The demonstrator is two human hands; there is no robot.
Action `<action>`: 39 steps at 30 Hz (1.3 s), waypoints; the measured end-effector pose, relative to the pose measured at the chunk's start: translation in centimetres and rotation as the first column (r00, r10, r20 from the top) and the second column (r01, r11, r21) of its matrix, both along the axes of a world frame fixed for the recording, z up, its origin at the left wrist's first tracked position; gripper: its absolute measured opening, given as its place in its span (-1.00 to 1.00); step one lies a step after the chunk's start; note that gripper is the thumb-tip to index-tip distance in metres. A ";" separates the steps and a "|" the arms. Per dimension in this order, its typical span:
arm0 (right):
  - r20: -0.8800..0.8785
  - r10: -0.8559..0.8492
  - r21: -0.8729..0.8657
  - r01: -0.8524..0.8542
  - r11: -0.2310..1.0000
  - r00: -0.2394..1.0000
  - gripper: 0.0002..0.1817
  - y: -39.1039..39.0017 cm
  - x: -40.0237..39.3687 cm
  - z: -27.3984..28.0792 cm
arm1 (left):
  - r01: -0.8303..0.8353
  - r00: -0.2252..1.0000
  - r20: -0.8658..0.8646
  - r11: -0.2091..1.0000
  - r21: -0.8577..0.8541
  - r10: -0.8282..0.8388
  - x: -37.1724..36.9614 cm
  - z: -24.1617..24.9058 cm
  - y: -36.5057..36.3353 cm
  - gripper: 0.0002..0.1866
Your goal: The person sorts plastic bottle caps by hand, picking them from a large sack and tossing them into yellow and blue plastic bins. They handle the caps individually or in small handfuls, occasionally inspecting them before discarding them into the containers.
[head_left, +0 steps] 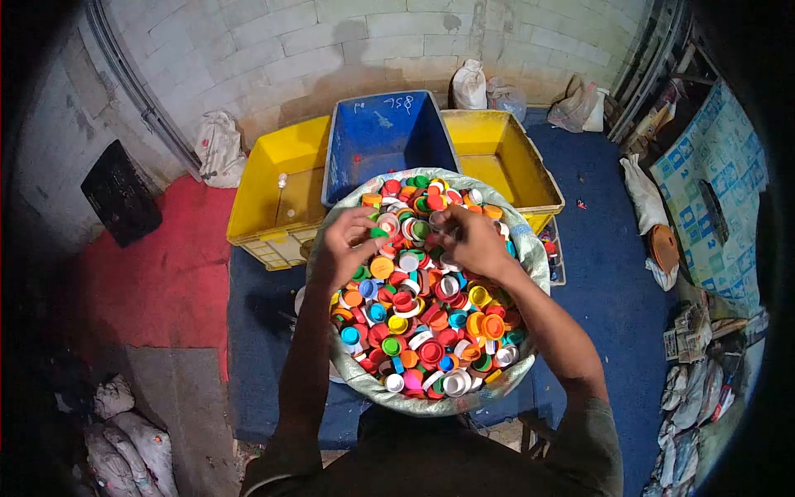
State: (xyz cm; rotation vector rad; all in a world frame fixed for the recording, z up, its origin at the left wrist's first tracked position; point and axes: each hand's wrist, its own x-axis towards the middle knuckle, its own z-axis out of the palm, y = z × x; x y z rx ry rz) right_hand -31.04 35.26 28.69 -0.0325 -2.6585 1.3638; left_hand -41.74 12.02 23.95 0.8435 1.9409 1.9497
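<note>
A large woven sack (pixel 534 265) full of plastic bottle caps (pixel 431 352) in many colours stands right in front of me. Over the far left part of the heap, my left hand (pixel 344 242) pinches a green cap (pixel 378 233) between thumb and fingers. My right hand (pixel 474 240) is at the far right part of the pile, fingers curled down around a pale, see-through cap (pixel 438 219). Part of that cap is hidden by the fingers. Red, orange, white, blue and yellow caps lie loosely under both hands.
Behind the sack stand a blue bin (pixel 389 124) between a left yellow bin (pixel 281 178) and a right yellow bin (pixel 497 157), with a few small pieces inside. White sacks (pixel 469 87) lean on the block wall. Bundled bags (pixel 696 389) line the right side.
</note>
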 end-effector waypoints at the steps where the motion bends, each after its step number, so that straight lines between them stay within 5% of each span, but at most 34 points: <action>1: -0.023 0.018 0.090 -0.016 0.996 1.000 -0.72 0.3 -1.1 -0.9 | -0.049 0.993 0.111 0.999 0.006 0.048 1.1 2.4 -0.3 -0.48; 4: 0.022 0.038 0.250 -0.043 0.967 0.999 -0.63 0.4 -2.9 -1.1 | -0.074 0.910 0.403 0.915 0.397 -0.101 1.0 0.4 -1.4 -0.51; 8: 0.068 0.052 0.248 -0.067 0.966 0.996 -0.58 0.3 -3.6 -1.5 | -0.150 0.799 0.546 0.796 0.587 -0.252 2.0 -1.6 -3.1 -0.66; 9: 0.069 0.054 0.222 -0.068 0.973 0.996 -0.56 0.1 -3.6 -1.5 | -0.174 0.854 0.511 0.875 0.452 -0.094 2.3 -1.8 -2.9 -0.69; 12: 0.076 0.024 0.256 -0.043 0.966 0.997 -0.52 -0.1 -3.8 -2.0 | -0.167 0.752 0.578 0.757 0.632 -0.317 2.7 -1.9 -3.5 -0.73; 22: 0.030 -0.072 0.317 0.058 0.947 0.997 -0.53 -1.4 -3.0 -1.7 | -0.182 0.720 0.672 0.888 0.422 -0.172 3.8 0.0 -1.7 -0.74; 27: 0.039 -0.034 0.146 0.028 0.989 0.999 -0.58 -0.5 -4.2 -3.5 | -0.141 0.769 0.628 0.926 0.351 -0.121 3.8 0.5 -1.0 -0.74; 31: 0.008 -0.064 -0.022 0.064 0.998 0.998 -0.61 0.0 -4.3 -3.5 | -0.123 0.878 0.476 0.985 0.118 0.052 3.9 1.2 0.0 -0.76; 39: -0.007 0.022 0.185 -0.020 0.983 1.000 -0.64 0.7 -4.0 -3.6 | -0.072 0.959 0.273 0.997 -0.036 0.079 3.6 0.7 2.5 -0.79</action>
